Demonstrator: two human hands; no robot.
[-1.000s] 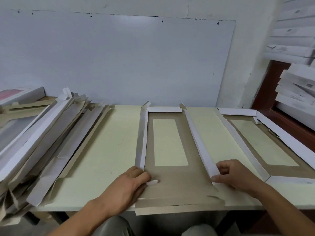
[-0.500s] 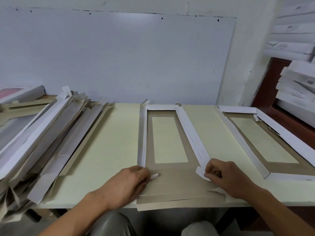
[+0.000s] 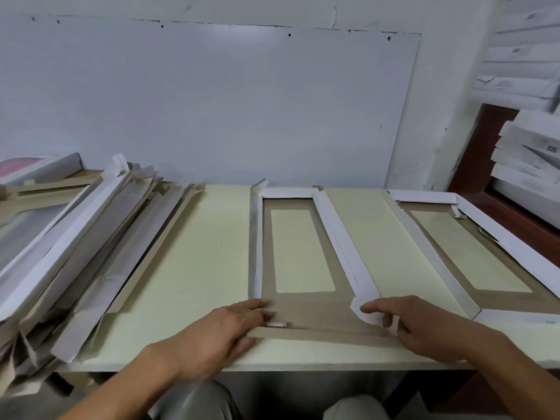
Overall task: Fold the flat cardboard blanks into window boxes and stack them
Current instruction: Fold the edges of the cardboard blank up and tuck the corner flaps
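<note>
A brown cardboard window blank point(image 3: 303, 307) lies in the middle of the pale table point(image 3: 194, 268), its long white side walls folded up. My left hand point(image 3: 224, 331) presses on its near left corner, fingers on a small white tab. My right hand point(image 3: 421, 325) pinches the rounded white tab at the near right corner. The near end flap is lifted along the table's front edge, between both hands. A second folded window box point(image 3: 472, 262) sits to the right.
A slanting heap of flat blanks point(image 3: 69, 253) fills the left side of the table and overhangs its edge. Finished white boxes point(image 3: 530, 153) are stacked on the right by a red-brown frame. A white board leans against the wall behind.
The right side wall has been folded inward and upright. The near end flap has come up off the table, and my right hand has shifted to the corner tab.
</note>
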